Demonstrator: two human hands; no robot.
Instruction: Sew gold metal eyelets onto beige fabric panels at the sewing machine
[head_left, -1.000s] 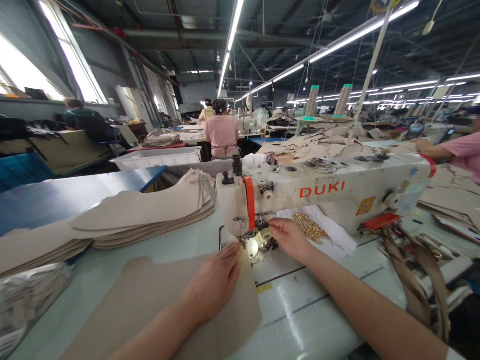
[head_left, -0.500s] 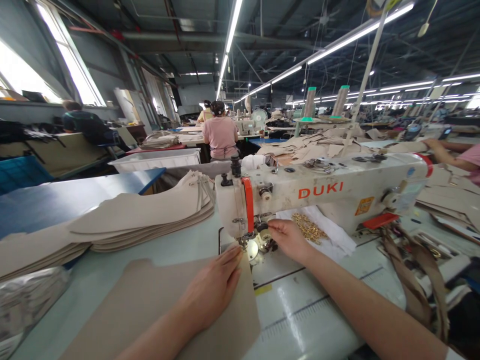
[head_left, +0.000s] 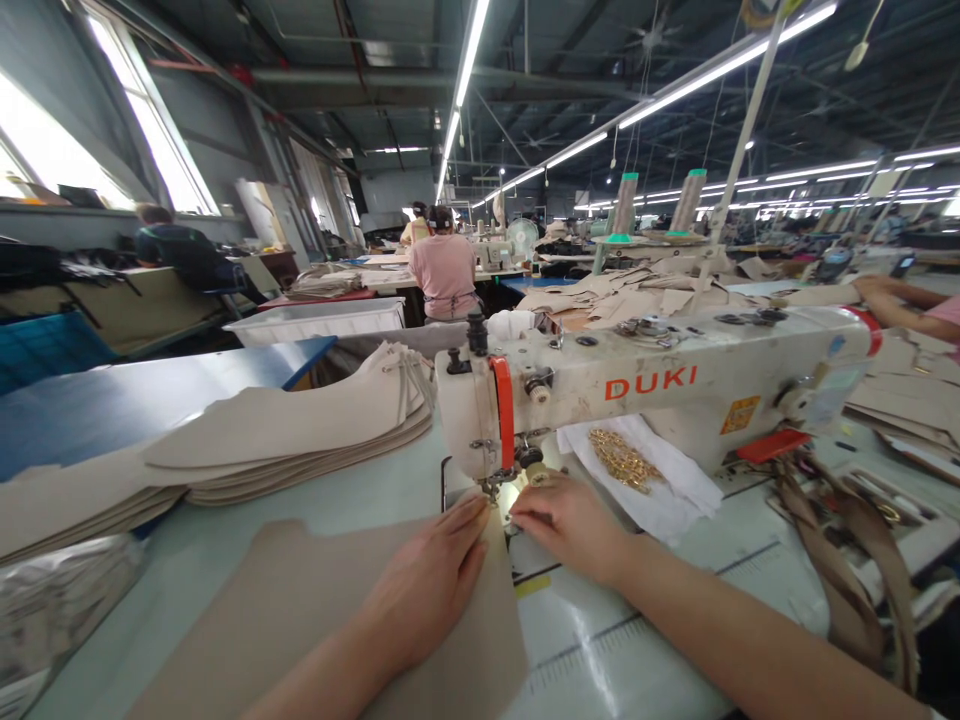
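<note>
At one sewing machine (head_left: pixel 570 400), we're pressing one panel (head_left: pixel 315 580), left hand (head_left: pixel 431 565) flat. Right hand (head_left: pixel 577 530) is hovering narrow-fingered before it; we can't tell whether it's gripping.

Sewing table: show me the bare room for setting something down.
Bare tabletop shows between the beige stack and the beige sheet under the left hand, and between that sheet and the right forearm. Crowded: beneath the sewing machine, with the right hand close by, and the white cloth bearing gold pieces.
</note>
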